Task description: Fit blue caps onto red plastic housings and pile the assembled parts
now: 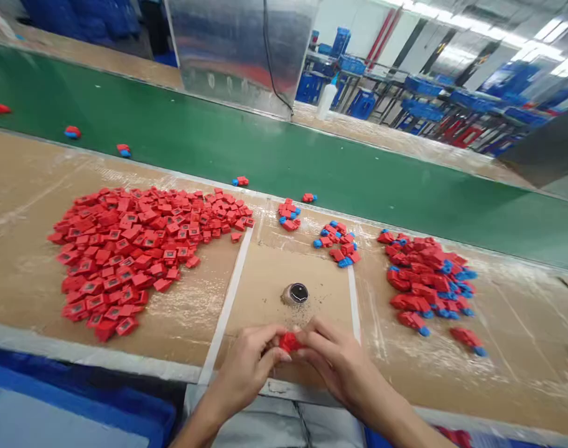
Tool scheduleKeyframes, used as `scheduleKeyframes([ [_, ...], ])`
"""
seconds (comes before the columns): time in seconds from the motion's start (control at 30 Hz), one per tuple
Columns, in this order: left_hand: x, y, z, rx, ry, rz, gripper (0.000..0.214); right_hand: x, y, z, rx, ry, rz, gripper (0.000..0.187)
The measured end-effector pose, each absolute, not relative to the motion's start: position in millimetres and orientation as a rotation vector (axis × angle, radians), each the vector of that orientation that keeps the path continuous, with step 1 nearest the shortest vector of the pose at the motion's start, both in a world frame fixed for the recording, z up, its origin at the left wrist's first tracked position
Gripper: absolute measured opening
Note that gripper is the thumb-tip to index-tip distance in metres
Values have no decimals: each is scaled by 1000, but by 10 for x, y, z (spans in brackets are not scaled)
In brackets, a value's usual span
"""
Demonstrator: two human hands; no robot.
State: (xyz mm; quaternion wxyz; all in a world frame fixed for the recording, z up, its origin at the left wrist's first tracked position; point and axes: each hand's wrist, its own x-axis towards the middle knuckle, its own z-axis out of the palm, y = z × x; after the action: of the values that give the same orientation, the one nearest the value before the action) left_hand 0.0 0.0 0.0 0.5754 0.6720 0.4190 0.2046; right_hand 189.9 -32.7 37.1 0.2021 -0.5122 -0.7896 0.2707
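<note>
My left hand (244, 373) and my right hand (339, 367) meet above the near edge of the cardboard-covered bench (269, 292). Between their fingertips is a small red plastic part (289, 341), mostly hidden by my fingers. Just beyond it stands a small round metal container with a dark top (295, 294), with dark specks scattered around it. A large heap of red plastic parts (139, 255) lies to the left. To the right lies a heap of red parts with blue ends (428, 280).
Two smaller red-and-blue heaps (337, 242) sit by the far bench edge. White tape strips (228, 305) flank my work area. Beyond the bench runs a green conveyor belt (284, 149) carrying scattered red-and-blue parts. A blue bin (78, 417) sits below the near edge.
</note>
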Motion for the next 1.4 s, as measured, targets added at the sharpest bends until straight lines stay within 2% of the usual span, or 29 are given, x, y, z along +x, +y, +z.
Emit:
scheduleKeyframes([
  [0.2, 51, 20, 25, 1526, 986, 401, 21, 1965, -373, 193, -1403, -2019, 733, 20],
  [0.3, -62, 298, 191, 1572, 1003, 332, 38, 2382, -507, 91, -1546, -1808, 589, 20],
  [0.47, -315, 1209, 440, 2086, 1563, 548, 40, 3718, -1065, -311, -2105, -1226, 151, 41],
  [0.63, -209, 1718, 379, 2429, 1787, 250, 37, 4353, -1258, -502, -2283, -1174, -29, 52],
  [0.73, -128, 1735, 337, 2450, 1773, 217, 35, 4140, -846, -246, -2232, -1238, -324, 51],
  [0.8, -152, 1701, 350, 2459, 1715, 217, 31, 3893, -322, -1, -2087, -1351, -380, 43],
  [0.87, -239, 1642, 381, 2413, 1608, 313, 28, 3657, 353, 206, -1925, -1586, -250, 35],
  [0.93, -364, 1544, 407, 2281, 1520, 470, 25, 3482, 1084, 322, -1992, -1852, -86, 35],
  [1.1, -652, 1122, 359, 1697, 1485, 762, 19, 3337, 2480, 256, -2018, -2106, 99, 27],
  [1.23, -707, 770, 272, 1401, 1405, 867, 22, 3395, 2815, 128, -2088, -2193, 217, 28],
  [1.4, -607, 592, 168, 1307, 1245, 840, 20, 3492, 2600, 146, -2149, -2089, 200, 24],
])
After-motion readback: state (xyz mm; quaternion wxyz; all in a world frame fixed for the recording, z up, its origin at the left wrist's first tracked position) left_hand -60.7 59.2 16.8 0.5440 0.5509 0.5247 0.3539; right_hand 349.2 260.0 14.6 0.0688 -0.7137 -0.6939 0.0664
